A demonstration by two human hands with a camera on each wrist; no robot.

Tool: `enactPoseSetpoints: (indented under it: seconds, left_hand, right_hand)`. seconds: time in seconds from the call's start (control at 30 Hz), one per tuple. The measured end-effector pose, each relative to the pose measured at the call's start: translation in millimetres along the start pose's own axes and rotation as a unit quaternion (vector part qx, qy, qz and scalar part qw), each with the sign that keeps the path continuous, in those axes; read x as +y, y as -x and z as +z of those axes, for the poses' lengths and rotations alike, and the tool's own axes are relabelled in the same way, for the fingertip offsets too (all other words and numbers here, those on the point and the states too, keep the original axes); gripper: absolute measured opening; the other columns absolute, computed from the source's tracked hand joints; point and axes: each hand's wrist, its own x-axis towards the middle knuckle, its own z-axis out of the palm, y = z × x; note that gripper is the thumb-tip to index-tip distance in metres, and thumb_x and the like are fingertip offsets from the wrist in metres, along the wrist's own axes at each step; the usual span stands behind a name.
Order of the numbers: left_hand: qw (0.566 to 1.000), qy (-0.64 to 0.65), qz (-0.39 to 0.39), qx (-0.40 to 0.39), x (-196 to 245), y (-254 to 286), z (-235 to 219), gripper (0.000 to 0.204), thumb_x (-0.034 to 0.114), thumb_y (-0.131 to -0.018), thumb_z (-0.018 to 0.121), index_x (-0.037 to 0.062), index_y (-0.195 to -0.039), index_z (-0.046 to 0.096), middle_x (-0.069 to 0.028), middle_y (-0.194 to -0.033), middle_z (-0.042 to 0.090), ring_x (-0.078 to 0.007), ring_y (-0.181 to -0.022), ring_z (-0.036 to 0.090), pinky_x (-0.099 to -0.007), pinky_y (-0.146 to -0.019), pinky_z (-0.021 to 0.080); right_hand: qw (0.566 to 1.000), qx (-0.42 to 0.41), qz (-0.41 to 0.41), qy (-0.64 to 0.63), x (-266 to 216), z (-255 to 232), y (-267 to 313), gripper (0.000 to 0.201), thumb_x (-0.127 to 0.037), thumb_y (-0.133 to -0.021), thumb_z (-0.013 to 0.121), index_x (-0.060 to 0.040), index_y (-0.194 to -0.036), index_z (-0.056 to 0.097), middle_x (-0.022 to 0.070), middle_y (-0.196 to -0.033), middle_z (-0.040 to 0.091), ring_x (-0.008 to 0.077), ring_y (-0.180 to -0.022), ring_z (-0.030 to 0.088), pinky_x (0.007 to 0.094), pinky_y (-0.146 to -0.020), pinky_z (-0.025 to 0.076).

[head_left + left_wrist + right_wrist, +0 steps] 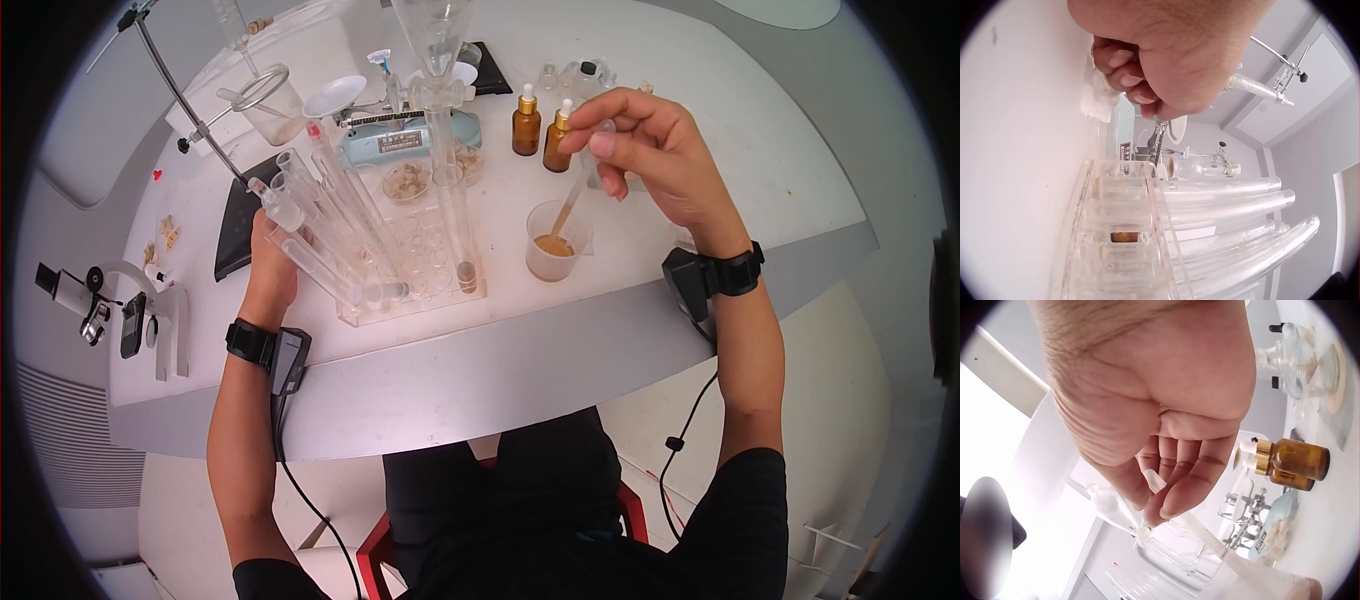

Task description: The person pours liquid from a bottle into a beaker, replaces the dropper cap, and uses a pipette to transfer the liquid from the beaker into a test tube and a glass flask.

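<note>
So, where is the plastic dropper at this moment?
In the head view, the right hand pinches the dropper by its bulb, right of the test tube rack. Its tip points down into the plastic cup of brown liquid, in front of two amber bottles.

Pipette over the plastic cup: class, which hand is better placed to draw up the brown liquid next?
Probably the right hand: it pinches the pipette, whose tip dips into the cup. The left hand rests beside the test-tube rack.

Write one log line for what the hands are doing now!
right hand pinches dropper over cup | left hand beside tube rack, fingers curled
</note>
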Motion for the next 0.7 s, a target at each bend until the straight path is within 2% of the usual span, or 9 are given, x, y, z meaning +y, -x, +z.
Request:
enactPoseSetpoints:
  seconds: [0.13,0.43,0.53,0.63,0.7]
  left_hand:
    - [0.999,-0.006,-0.009,0.031,1,2,3,0.020,0.024,-0.097,0.056,0.0050,-0.104,0.056,0.0000,-0.081,0.052,-0.0110,-0.072,0.051,-0.0272,-0.065,0.045]
    - [1.000,-0.005,-0.022,-0.017,10,3,3,0.017,0.021,-0.096,0.056,0.0049,-0.101,0.058,0.0014,-0.081,0.052,-0.0094,-0.070,0.050,-0.0264,-0.063,0.043]
    - [0.999,0.015,-0.018,0.023,11,6,10,0.015,0.020,-0.095,0.057,0.0053,-0.097,0.060,0.0019,-0.079,0.053,-0.0089,-0.069,0.050,-0.0261,-0.062,0.042]
    - [1.000,0.002,-0.012,-0.007,11,4,7,0.014,0.020,-0.096,0.057,0.0057,-0.097,0.061,0.0021,-0.078,0.053,-0.0081,-0.068,0.050,-0.0255,-0.061,0.042]
    - [1.000,0.009,-0.013,0.004,13,5,11,0.014,0.019,-0.096,0.057,0.0060,-0.096,0.061,0.0024,-0.078,0.053,-0.0077,-0.068,0.050,-0.0252,-0.061,0.042]
  right_hand:
    - [1.000,-0.001,-0.011,-0.024,1,-2,0,0.019,-0.014,-0.094,0.067,-0.0033,-0.110,0.070,0.0114,-0.098,0.075,0.0039,-0.061,0.060,0.0194,-0.054,0.049]
    - [0.999,-0.011,0.002,-0.047,3,-2,0,0.018,-0.013,-0.094,0.068,-0.0028,-0.109,0.069,0.0108,-0.093,0.075,0.0048,-0.061,0.063,0.0207,-0.056,0.055]
    - [0.999,-0.012,0.005,-0.050,4,-3,0,0.018,-0.014,-0.095,0.068,-0.0026,-0.109,0.069,0.0104,-0.092,0.075,0.0050,-0.062,0.064,0.0209,-0.056,0.055]
    - [0.999,-0.008,0.008,-0.053,4,-2,0,0.018,-0.014,-0.094,0.069,-0.0024,-0.108,0.069,0.0098,-0.092,0.074,0.0052,-0.062,0.064,0.0211,-0.056,0.055]
    - [0.998,-0.009,0.009,-0.057,4,-2,0,0.018,-0.014,-0.094,0.069,-0.0022,-0.108,0.070,0.0096,-0.091,0.074,0.0053,-0.062,0.064,0.0212,-0.056,0.055]
